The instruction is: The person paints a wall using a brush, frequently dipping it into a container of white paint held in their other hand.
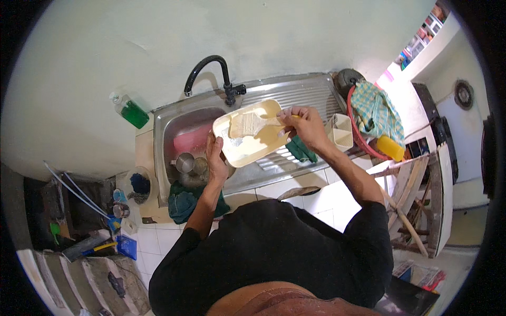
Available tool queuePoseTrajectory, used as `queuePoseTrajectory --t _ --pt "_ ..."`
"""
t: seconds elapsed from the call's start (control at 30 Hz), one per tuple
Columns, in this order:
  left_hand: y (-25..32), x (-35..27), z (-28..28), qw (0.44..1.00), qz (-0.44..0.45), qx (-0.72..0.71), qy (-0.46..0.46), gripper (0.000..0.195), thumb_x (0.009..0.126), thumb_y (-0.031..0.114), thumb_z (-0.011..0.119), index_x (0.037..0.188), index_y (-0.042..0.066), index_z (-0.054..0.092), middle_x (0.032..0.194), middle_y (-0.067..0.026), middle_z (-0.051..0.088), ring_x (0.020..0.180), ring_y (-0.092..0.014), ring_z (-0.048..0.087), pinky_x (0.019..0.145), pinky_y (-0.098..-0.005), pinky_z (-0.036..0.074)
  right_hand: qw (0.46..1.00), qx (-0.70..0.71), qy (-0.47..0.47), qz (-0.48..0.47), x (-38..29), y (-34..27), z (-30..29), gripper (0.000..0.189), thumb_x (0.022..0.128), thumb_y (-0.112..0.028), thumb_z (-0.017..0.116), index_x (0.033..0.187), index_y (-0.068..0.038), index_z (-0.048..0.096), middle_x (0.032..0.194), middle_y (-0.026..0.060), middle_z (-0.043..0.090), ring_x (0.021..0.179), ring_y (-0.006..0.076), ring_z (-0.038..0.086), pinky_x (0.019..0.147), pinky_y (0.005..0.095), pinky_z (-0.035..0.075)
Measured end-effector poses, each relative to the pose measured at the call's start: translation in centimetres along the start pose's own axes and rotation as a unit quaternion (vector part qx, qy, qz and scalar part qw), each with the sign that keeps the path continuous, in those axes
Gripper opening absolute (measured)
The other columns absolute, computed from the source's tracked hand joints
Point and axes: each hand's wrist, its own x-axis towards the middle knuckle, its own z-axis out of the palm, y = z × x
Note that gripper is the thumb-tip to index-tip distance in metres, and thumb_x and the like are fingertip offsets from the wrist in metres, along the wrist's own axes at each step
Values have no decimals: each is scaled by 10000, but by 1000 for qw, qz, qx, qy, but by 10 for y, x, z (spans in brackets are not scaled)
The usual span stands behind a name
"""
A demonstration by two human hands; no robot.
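My left hand (217,162) grips the near left side of a cream plastic tub (253,152), held tilted above the steel sink and its drainboard. Pale paint coats part of the tub's inside. In my right hand (306,126) is the handle of a wide paintbrush (247,125). Its paint-covered head lies over the inside of the tub; whether the bristles touch the bottom is unclear. Beneath, the sink basin (168,138) holds a pink plastic item (191,138) and a metal cup (184,162).
A black gooseneck faucet (207,59) rises behind the tub. Green liquid soap (134,113) stands left of the sink. To the right are a cream divided holder (340,134), a green cloth (301,149) and a red basin (357,132) with a checkered cloth (375,106). A dark green cloth (184,207) drapes over the front edge.
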Motion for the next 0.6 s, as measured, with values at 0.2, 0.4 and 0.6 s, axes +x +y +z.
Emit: queuePoseTrajectory --t 0.2,0.4,0.6 --pt "9 1 20 998 62 5 -10 471 918 269 509 1288 -14 444 1181 -100 548 1084 -178 552 926 -304 443 998 41 40 4 1 0 -9 169 893 -102 619 926 57 662 848 128 683 632 192 689 468 253 502" --pt "7 -7 26 996 79 32 -21 490 910 266 516 1303 -15 433 1197 -108 541 1102 -181 543 945 -305 427 987 138 71 50 0 -3 -8 169 891 -96 586 963 45 645 877 111 679 679 150 665 557 240 499" --pt "-3 -6 8 999 33 9 5 516 924 271 499 1341 -18 404 1248 -120 527 1146 -195 533 954 -316 429 980 167 88 61 -14 0 -16 209 875 -82 573 973 76 667 821 114 665 641 156 636 545 257 490"
